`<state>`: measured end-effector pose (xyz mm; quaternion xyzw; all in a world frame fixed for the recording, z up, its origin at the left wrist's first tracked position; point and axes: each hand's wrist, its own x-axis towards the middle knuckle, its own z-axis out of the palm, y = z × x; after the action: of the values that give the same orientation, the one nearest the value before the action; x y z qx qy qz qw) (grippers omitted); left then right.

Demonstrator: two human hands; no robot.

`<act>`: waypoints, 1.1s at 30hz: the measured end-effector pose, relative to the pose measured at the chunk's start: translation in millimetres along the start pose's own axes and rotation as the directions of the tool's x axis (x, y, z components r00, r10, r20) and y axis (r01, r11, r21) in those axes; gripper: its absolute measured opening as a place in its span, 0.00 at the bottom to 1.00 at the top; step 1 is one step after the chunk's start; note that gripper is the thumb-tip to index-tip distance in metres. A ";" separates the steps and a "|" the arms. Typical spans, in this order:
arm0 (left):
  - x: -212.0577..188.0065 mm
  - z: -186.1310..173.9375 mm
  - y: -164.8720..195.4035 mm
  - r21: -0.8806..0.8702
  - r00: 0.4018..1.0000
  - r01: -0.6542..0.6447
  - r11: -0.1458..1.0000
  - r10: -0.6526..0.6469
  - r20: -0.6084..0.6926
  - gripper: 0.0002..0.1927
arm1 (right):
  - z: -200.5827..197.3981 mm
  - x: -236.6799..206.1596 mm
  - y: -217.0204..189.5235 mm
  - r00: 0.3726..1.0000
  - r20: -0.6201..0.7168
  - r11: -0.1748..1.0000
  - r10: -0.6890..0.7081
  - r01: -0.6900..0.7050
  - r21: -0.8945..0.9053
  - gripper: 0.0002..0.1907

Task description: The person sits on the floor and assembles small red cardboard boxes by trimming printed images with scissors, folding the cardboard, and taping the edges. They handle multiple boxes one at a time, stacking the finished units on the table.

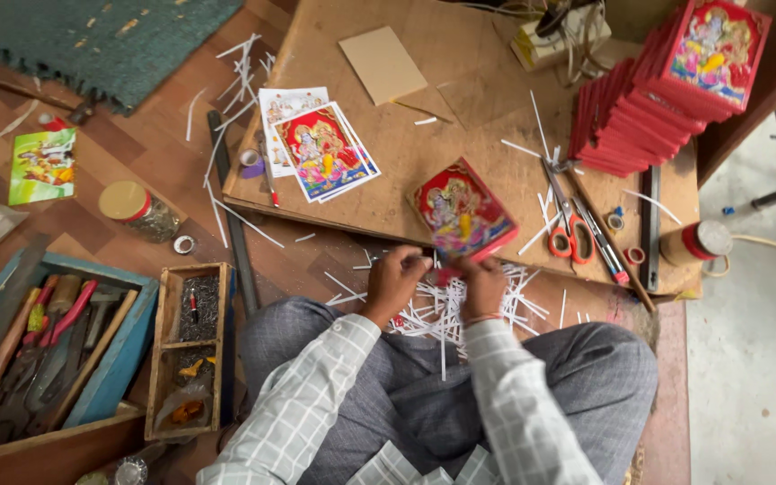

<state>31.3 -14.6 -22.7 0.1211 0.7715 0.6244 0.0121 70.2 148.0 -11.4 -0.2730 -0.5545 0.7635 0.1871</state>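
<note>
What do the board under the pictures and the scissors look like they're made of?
The board looks like plywood or hardboard: flat, matte brown, scuffed, with a thin edge. The scissors seem to have steel blades, grey and slightly shiny, with glossy red, probably plastic, handles.

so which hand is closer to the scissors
Right. The right hand sits just below-left of the scissors, at the framed picture. The left hand is farther left, beyond the right.

Red-framed colourful picture (pixel 462 211), tilted, lower edge held above white strips (pixel 442 310)
</note>
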 end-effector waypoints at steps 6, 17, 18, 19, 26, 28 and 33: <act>21.5 -35.3 61.2 0.180 0.898 -0.370 0.911 0.400 -0.181 0.21 | -13.0 22.4 -145.9 0.864 0.434 0.524 -0.256 0.501 -0.689 0.09; 70.9 -37.0 93.2 -0.377 0.996 -0.088 0.922 0.092 -0.007 0.11 | 52.8 49.6 -201.3 0.470 0.881 -0.105 0.042 0.879 -0.464 0.06; 73.6 -35.1 91.9 -0.438 0.999 -0.044 0.898 0.051 0.003 0.10 | 50.4 48.9 -202.9 0.576 0.815 0.029 0.070 0.815 -0.579 0.07; 76.7 -32.8 91.0 -0.498 1.000 -0.001 0.867 0.010 0.015 0.08 | 45.3 48.3 -205.2 0.667 0.736 0.155 0.115 0.720 -0.677 0.08; 81.2 -26.2 96.9 -0.613 0.999 0.039 0.789 -0.050 0.000 0.06 | 15.4 39.6 -172.2 0.855 0.513 0.912 0.082 0.143 -0.385 0.09; 80.9 -27.1 98.7 -0.589 0.998 0.053 0.806 -0.070 -0.005 0.07 | 12.2 45.9 -157.4 0.898 0.430 0.940 0.092 0.064 -0.334 0.08; 82.8 -24.4 99.0 -0.589 0.989 0.116 0.800 -0.148 -0.007 0.08 | 4.8 58.7 -134.2 0.924 0.372 0.979 0.087 -0.011 -0.203 0.06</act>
<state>-36.2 -2.4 89.3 0.0408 0.5477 0.8326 0.0719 19.1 221.2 104.8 -0.1514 -0.6460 0.7476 0.0294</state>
